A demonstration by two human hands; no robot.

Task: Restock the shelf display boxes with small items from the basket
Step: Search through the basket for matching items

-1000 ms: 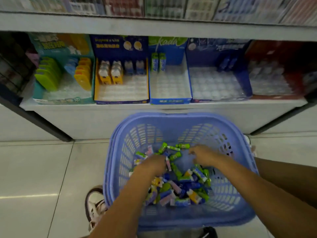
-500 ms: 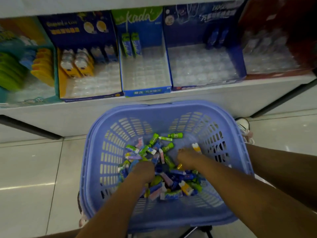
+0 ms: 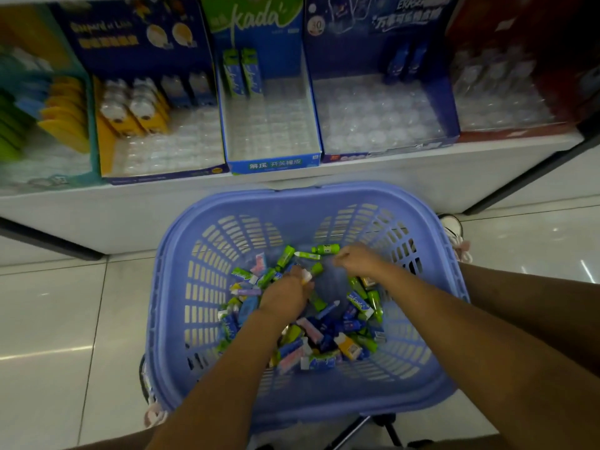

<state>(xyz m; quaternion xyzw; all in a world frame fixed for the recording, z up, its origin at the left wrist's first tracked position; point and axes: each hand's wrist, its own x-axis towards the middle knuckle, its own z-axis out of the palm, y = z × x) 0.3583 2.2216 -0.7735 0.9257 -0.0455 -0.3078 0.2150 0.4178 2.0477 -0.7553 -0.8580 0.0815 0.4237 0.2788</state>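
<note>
Small items (image 3: 324,332) | left grip (image 3: 285,297) newly pinching a white-capped piece (image 3: 306,277) over basket (image 3: 324,193) pile; right grip (image 3: 357,263) shifting farther back, hold unclear | nearing shelf (image 3: 97,203) restocking

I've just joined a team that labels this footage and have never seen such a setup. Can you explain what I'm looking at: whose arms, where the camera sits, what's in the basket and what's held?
There is no machine: a person wears a camera on the head, so the single view looks forward and down along their own bare arms. Both arms reach into a lilac plastic basket that holds a heap of small items, little green, blue and pink packets. The left hand seems to pinch a white-and-orange item. The right hand is beside a green tube; the blur hides whether it grips anything. Behind, on a white shelf, stand open display boxes, mostly bare trays with a few pieces at the back.
</note>
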